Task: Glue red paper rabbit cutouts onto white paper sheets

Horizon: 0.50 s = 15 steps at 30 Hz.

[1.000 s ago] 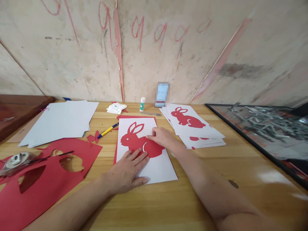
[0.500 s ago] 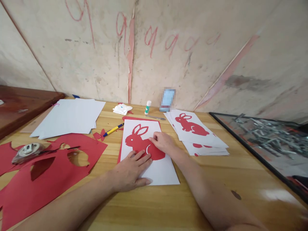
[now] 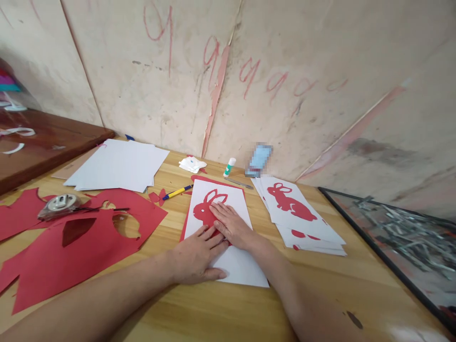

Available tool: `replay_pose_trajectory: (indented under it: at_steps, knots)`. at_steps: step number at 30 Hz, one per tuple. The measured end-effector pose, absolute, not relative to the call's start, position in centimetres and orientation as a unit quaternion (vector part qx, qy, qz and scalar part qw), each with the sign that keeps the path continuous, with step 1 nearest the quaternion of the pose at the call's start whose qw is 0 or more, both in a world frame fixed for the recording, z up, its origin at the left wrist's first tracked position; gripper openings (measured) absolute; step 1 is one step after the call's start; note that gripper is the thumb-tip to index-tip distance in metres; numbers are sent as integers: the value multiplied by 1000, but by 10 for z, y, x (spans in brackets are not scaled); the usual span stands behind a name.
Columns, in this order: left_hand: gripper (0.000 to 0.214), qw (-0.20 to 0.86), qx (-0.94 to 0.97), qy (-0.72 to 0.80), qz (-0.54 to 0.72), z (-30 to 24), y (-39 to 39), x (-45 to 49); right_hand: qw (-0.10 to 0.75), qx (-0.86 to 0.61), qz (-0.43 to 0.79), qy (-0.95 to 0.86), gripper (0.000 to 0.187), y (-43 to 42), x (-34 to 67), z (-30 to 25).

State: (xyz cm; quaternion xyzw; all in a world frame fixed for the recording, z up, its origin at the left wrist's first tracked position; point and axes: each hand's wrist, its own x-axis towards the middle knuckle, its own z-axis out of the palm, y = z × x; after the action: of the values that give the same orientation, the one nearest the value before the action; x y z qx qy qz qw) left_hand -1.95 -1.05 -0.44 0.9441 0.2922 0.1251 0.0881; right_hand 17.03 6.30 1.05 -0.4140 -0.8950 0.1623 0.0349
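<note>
Shifted right hand [image 3: 231, 225] from back to head of rabbit [image 3: 204, 210], palm open and flat on it, left hand [image 3: 197, 256] spread just beside, pinning sheet [image 3: 244, 271] on bench [image 3: 221, 313]; smoothing it down, seemingly calling next for even pressure toward the ears.

My left hand [image 3: 199, 254] lies flat, palm down, just below the frame's centre, with its fingers spread and pointing up-right. My right hand [image 3: 231, 224] lies flat close against it, fingers aimed up-left. Both forearms enter from the bottom corners.
</note>
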Motion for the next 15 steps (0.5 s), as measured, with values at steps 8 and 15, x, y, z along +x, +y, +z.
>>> replay_pose_trajectory:
  at_steps: [8,15]
  knots:
    - [74,85,944,290,131,-2,-11,-21,39,-435,157,-886,79,65,172,5]
    - [75,85,945,293,118,-3,-11,-20,43,-424,145,-893,81,69,171,4]
